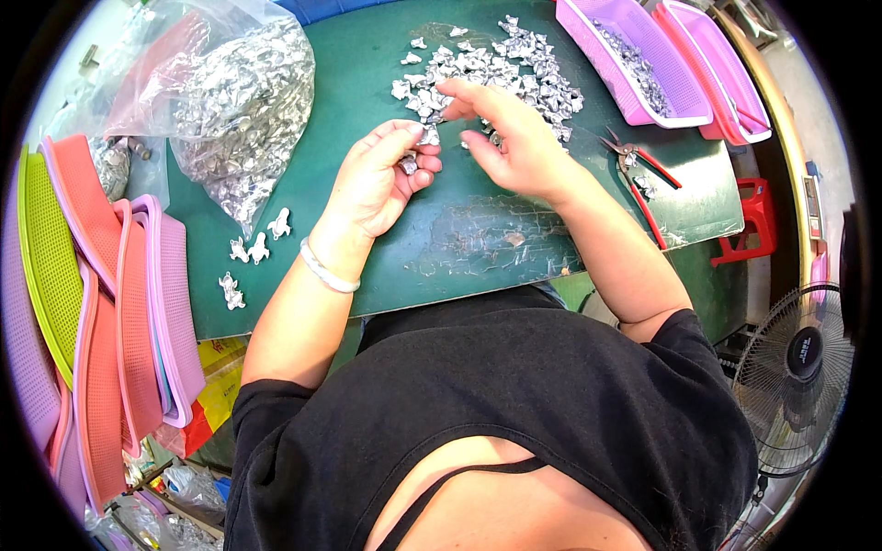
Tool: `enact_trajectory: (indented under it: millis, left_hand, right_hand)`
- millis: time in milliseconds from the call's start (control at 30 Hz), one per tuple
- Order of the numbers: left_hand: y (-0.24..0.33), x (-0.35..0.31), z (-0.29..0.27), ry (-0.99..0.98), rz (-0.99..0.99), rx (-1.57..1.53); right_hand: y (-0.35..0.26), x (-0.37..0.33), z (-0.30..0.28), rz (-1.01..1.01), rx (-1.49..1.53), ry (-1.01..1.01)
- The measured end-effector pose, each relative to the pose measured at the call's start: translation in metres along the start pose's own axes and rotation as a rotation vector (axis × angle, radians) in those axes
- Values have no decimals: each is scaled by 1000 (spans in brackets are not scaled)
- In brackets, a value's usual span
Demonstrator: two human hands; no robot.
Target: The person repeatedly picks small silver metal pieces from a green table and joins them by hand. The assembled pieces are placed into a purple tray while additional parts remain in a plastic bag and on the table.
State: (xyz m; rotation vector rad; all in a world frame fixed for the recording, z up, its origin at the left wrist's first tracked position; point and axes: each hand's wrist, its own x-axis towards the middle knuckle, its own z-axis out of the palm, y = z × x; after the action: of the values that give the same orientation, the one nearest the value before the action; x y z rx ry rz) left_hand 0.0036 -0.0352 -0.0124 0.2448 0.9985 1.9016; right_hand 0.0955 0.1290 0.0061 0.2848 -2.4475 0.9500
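My left hand (372,179) is closed around small silver metal castings. One casting (429,135) shows at the thumb and fingertip, and another piece (408,165) sits against the curled fingers. Just to its right, my right hand (519,142) hovers with thumb and fingers apart, and I see nothing held in it. Beyond both hands spreads a loose pile of silver castings (542,78) on the green tabletop (358,55), partly hidden by the right hand. Several figure-shaped castings (279,223) lie separately left of my left forearm.
A clear plastic bag (243,110) full of castings stands at the far left. Stacked plastic baskets (133,321) line the left edge. Red-handled pliers (643,174) lie at right, near a purple basket (684,106) with castings. A red stool (758,220) and fan (799,376) stand farther right.
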Motion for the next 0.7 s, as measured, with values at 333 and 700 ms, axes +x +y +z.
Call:
enact_trajectory:
  millis: [333, 700]
  left_hand:
    - [2, -1, 0, 69, -26, 35]
    - [0, -8, 17, 72, -21, 387]
  right_hand:
    - [6, -3, -5, 40, -185, -178]
    - [-1, -2, -1, 97, 328, -45]
